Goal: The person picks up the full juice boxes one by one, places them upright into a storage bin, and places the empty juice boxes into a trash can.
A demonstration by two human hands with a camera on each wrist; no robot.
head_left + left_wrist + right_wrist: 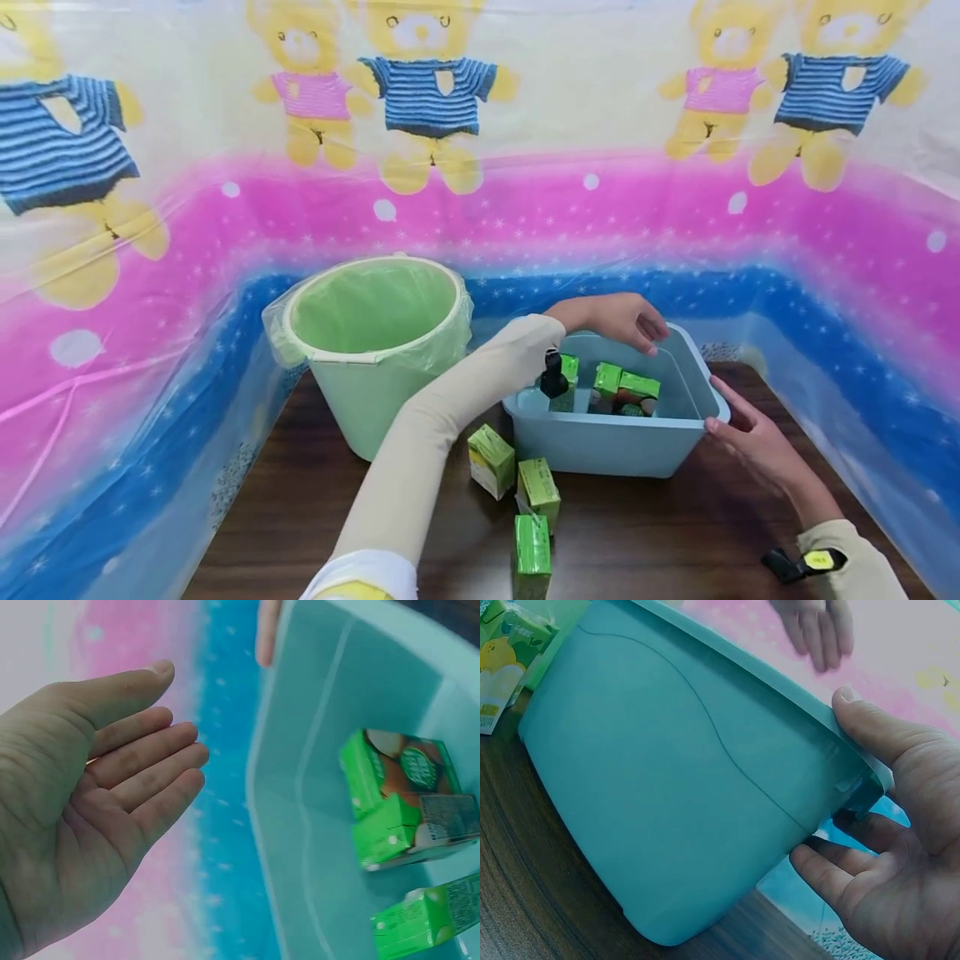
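Above the far side of a light blue plastic tub [600, 450] is my left hand [622, 319], holding nothing. In the left wrist view that hand [97, 802] shows its palm, fingers slightly bent. My right hand [757, 442] grips the tub's right end. The right wrist view puts its thumb [870, 724] over the rim, with fingers curled under. Inside the tub lie several green drink cartons [639, 385], some with brown printed sides [416, 761]. My left forearm passes over the tub's left end, hiding part of it.
Three green cartons stand on the dark wooden table before the tub: one left [492, 458], one beside it [539, 492], one nearest me [532, 546]. A pale green bucket [345, 396] with a clear liner stands left of the tub. A bear-print sheet [525, 200] surrounds the table.
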